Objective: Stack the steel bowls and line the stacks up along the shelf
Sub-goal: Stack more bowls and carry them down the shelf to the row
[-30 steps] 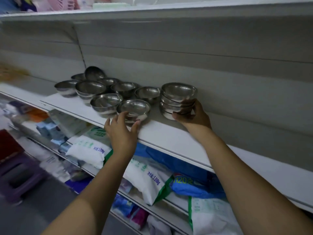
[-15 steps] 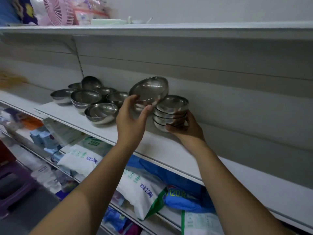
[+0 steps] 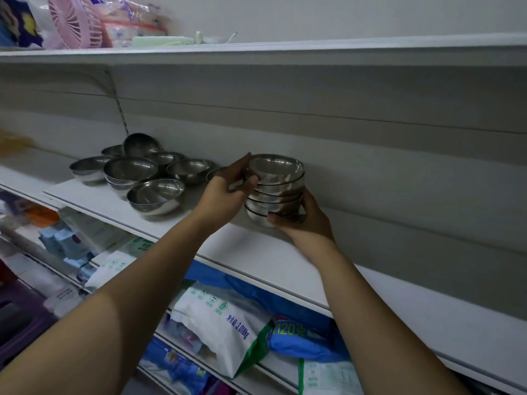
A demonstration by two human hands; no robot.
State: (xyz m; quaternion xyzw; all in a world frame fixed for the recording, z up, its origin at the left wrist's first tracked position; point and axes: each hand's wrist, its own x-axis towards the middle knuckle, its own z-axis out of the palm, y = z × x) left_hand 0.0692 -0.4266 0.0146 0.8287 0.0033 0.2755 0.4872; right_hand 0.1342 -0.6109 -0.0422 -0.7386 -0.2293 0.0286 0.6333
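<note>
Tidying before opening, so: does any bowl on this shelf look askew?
Yes. One steel bowl at the back of the loose group is tipped up on its side, opening facing outward, while its neighbours sit upright. The stack gripped by the left hand and right hand looks straight.

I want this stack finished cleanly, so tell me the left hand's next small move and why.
Probably release the top bowl and reach for the nearest loose bowl. The left hand pinches the top bowl's rim, yet it already looks nested level on the stack, which the right hand grips at its base. Several bowls sit unstacked further left.
</note>
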